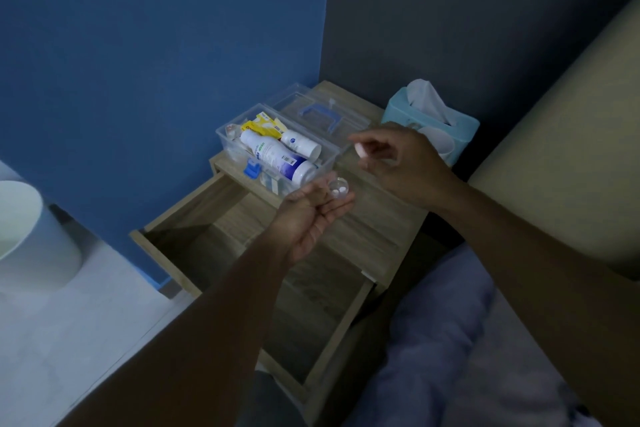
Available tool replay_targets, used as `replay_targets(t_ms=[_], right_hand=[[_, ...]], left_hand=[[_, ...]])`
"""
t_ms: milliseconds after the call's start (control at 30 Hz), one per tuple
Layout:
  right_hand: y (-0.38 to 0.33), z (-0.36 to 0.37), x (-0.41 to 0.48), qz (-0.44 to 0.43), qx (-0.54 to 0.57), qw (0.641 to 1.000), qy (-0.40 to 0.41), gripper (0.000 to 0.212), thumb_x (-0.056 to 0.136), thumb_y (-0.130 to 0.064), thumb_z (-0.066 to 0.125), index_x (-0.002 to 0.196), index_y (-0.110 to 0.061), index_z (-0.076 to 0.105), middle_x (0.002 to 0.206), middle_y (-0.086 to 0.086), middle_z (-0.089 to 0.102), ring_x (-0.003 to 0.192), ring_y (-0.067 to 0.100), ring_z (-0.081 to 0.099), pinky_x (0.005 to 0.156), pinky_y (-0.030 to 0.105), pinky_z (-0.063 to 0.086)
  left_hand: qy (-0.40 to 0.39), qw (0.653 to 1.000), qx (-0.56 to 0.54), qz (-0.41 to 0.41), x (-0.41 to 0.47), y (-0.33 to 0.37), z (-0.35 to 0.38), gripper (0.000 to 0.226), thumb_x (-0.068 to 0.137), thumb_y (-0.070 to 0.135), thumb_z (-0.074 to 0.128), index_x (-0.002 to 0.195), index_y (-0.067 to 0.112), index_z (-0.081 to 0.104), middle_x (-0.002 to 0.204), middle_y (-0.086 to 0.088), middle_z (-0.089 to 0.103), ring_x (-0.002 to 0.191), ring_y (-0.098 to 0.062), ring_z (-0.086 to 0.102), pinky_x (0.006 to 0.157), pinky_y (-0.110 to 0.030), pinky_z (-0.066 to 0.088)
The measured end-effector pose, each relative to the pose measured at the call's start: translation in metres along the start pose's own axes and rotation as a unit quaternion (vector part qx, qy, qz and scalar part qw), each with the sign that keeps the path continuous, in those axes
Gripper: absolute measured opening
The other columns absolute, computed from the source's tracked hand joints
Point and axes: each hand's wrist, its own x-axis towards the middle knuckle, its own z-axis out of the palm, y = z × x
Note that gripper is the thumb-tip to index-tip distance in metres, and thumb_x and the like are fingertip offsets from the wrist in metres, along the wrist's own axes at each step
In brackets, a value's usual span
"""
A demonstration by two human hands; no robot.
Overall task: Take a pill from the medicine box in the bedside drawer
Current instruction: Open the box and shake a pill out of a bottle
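Observation:
A clear plastic medicine box (225,135) stands open on the wooden bedside table (377,218), with white bottles (277,158) and yellow packets inside. Its clear lid with a blue handle (320,113) lies folded back behind it. My left hand (308,215) is held palm up over the table, fingers cupped around a small clear round pill case (338,188) with white pills in it. My right hand (398,163) hovers just to the right and above, fingertips pinched on a small pale object (362,150); whether it is a pill or a cap is unclear.
The bedside drawer (242,253) is pulled far out below my left forearm. A teal tissue box (433,125) sits at the table's back right. A beige headboard (571,149) and bedding lie to the right. A white bin (31,232) stands on the floor at left.

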Motion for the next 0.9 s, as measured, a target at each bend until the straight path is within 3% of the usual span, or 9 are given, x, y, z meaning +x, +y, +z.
replay_targets(t_ms=[100,233,333,433,500,633,767,900], right_hand=[[0.019,0.006,-0.014,0.070,0.017,0.997,0.033,0.028,0.084,-0.018,0.075,0.110,-0.024,0.070,0.096,-0.016,0.065,0.086,-0.010,0.063,0.076,0.009,0.051],[0.044,0.023,-0.039,0.171,0.072,0.980,0.078,0.029,0.076,-0.012,0.082,0.102,-0.012,0.068,0.092,-0.002,0.071,0.081,0.005,0.069,0.074,0.017,0.056],[0.060,0.039,-0.056,0.209,0.091,0.967,0.111,0.026,0.071,-0.009,0.084,0.090,-0.012,0.068,0.084,0.000,0.073,0.073,0.005,0.069,0.068,0.014,0.056],[0.077,0.055,-0.071,0.237,0.050,0.958,0.151,0.019,0.070,-0.025,0.085,0.082,-0.023,0.070,0.078,-0.009,0.073,0.068,-0.006,0.066,0.062,0.008,0.050],[0.086,0.062,-0.079,0.246,0.038,0.954,0.167,0.021,0.070,-0.035,0.084,0.085,-0.025,0.072,0.081,-0.011,0.073,0.074,-0.006,0.066,0.067,0.010,0.052],[0.100,0.070,-0.092,0.245,0.009,0.955,0.167,0.023,0.077,-0.040,0.077,0.095,-0.026,0.073,0.100,-0.011,0.074,0.095,0.002,0.068,0.087,0.033,0.058],[0.113,0.072,-0.099,0.241,-0.020,0.955,0.170,0.039,0.084,-0.043,0.072,0.116,-0.022,0.069,0.110,-0.007,0.072,0.100,0.002,0.064,0.088,0.024,0.053],[0.123,0.078,-0.104,0.246,-0.053,0.953,0.168,0.044,0.089,-0.042,0.067,0.127,-0.021,0.063,0.125,-0.001,0.067,0.119,0.018,0.058,0.101,0.032,0.046]], left_hand=[[0.000,0.999,0.036,-0.006,0.002,-0.002,-0.001,0.042,0.096,0.008,0.054,0.136,-0.002,0.049,0.105,-0.012,0.076,0.102,-0.025,0.072,0.094,-0.037,0.056],[0.014,0.984,0.175,0.019,0.006,-0.010,-0.007,0.051,0.083,0.009,0.074,0.131,0.005,0.058,0.113,-0.006,0.075,0.108,-0.018,0.070,0.095,-0.032,0.055],[0.050,0.937,0.337,0.070,0.015,-0.016,-0.016,0.044,0.079,0.015,0.078,0.121,0.013,0.067,0.112,-0.001,0.074,0.107,-0.012,0.070,0.095,-0.035,0.056],[0.035,0.892,0.438,0.111,0.022,-0.025,-0.023,0.038,0.081,0.019,0.077,0.117,0.012,0.068,0.109,0.000,0.074,0.102,-0.009,0.070,0.090,-0.031,0.057],[0.024,0.855,0.502,0.128,0.026,-0.030,-0.026,0.034,0.085,0.025,0.073,0.117,0.015,0.067,0.108,0.003,0.073,0.100,-0.006,0.069,0.087,-0.028,0.058],[-0.002,0.766,0.625,0.147,0.037,-0.037,-0.026,0.031,0.093,0.035,0.060,0.121,0.020,0.061,0.107,0.011,0.065,0.091,0.005,0.060,0.074,-0.015,0.048],[-0.006,0.753,0.646,0.122,0.053,-0.045,-0.026,0.032,0.096,0.041,0.052,0.124,0.025,0.055,0.104,0.013,0.057,0.085,0.007,0.054,0.066,-0.013,0.040],[-0.007,0.727,0.676,0.121,0.068,-0.055,-0.024,0.042,0.098,0.043,0.048,0.132,0.019,0.050,0.123,-0.001,0.059,0.106,-0.013,0.056,0.083,-0.024,0.043]])
